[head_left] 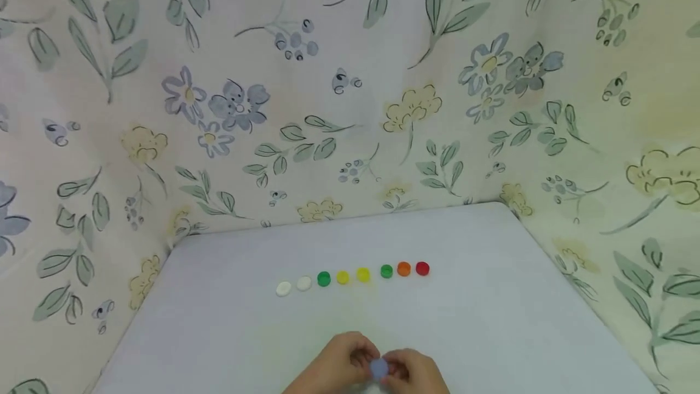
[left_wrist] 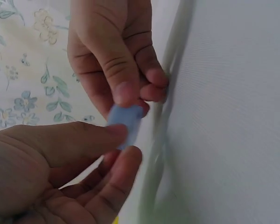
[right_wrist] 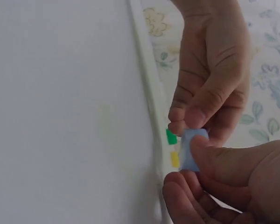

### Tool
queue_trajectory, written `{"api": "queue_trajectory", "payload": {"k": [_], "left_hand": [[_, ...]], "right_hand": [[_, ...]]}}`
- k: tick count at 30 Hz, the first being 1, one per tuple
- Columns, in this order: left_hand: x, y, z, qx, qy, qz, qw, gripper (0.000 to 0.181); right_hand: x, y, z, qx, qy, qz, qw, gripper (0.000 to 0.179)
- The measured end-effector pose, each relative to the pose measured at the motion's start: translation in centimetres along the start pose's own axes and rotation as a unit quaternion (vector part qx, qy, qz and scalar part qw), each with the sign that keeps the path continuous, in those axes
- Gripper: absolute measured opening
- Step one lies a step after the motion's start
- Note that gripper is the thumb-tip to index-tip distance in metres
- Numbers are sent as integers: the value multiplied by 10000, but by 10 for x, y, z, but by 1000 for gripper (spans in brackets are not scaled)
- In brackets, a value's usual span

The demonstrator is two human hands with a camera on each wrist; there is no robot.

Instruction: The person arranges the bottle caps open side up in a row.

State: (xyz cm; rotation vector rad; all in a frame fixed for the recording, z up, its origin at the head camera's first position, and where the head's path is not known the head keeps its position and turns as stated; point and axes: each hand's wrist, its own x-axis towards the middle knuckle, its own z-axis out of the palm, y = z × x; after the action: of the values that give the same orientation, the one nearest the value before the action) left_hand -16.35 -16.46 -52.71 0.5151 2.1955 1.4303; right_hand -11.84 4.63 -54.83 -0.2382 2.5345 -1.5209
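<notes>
Near the front edge of the table, a small round light-blue cap [head_left: 379,369] is held between both hands. My left hand [head_left: 344,360] pinches it from the left, thumb [left_wrist: 114,133] flat on its face in the left wrist view. From the opposite side my right hand [head_left: 415,373] grips its edge with thumb and fingers. The right wrist view shows the blue cap [right_wrist: 194,149] side-on, between the two thumbs. Part of a white thing [head_left: 374,388] shows below the hands at the bottom of the head view, mostly hidden.
Across the white table [head_left: 465,321] runs a row of small round caps: two white [head_left: 284,288], a green [head_left: 324,278], two yellow [head_left: 343,277], another green [head_left: 386,271], an orange [head_left: 403,269] and a red [head_left: 422,268]. Floral cloth [head_left: 350,108] stands behind and at both sides.
</notes>
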Motion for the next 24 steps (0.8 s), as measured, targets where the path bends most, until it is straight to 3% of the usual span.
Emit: {"api": "queue_trajectory", "payload": {"k": [2, 5, 10, 14, 18, 21, 24], "left_hand": [[2, 8, -11, 58, 269, 487, 9984, 23], [10, 18, -18, -28, 557, 690, 9961, 20], [37, 40, -13, -375, 1026, 479, 9929, 17], [73, 63, -5, -814, 1344, 361, 9869, 15], [117, 84, 9, -1114, 1772, 753, 9749, 12], [143, 91, 27, -1241, 2088, 824, 9665, 12], [161, 92, 46, -1304, 2195, 684, 9644, 13]], "right_hand": [[9, -14, -9, 254, 169, -263, 9992, 26], [19, -29, -24, 425, 247, -410, 9979, 28], [37, -49, -61, 196, 491, -245, 9983, 23], [54, -62, -101, -243, 695, 86, 9972, 17], [74, -66, -138, -690, 1074, 335, 9913, 18], [82, -57, -156, -758, 1227, 557, 9880, 18], [86, -46, -169, -801, 1195, 805, 9863, 15]]}}
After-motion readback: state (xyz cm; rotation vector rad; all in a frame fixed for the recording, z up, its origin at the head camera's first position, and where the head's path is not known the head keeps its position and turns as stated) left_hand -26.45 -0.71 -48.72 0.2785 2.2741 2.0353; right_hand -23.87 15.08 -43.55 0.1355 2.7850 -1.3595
